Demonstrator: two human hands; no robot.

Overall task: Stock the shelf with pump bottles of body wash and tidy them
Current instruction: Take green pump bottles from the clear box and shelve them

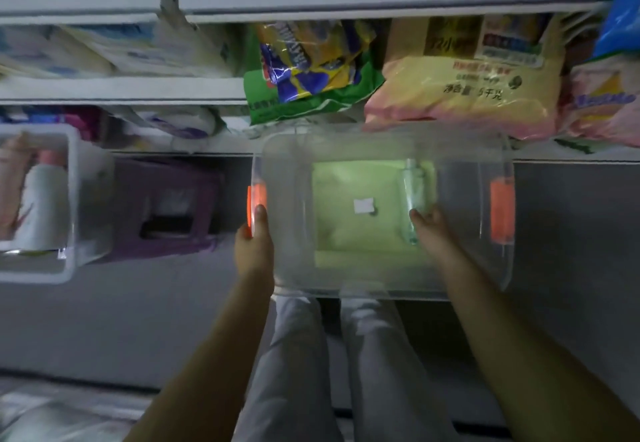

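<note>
A clear plastic bin (381, 292) with orange side latches stands on the floor in front of the shelves, its bottom showing pale green. A see-through bottle (413, 182) lies lengthwise inside it, right of the middle. My right hand (430, 227) reaches into the bin and curls round the near part of that bottle. My left hand (254, 239) grips the bin's left wall beside the orange latch (257, 195), thumb on the rim. No pump head can be made out on the bottle.
A second clear bin (71, 199) at the left holds white and pink bottles (41, 206). A purple box (166, 206) sits between the bins. Shelves above carry a green-yellow bag (311, 67) and pink-yellow bags (464, 85). My legs are below the bin.
</note>
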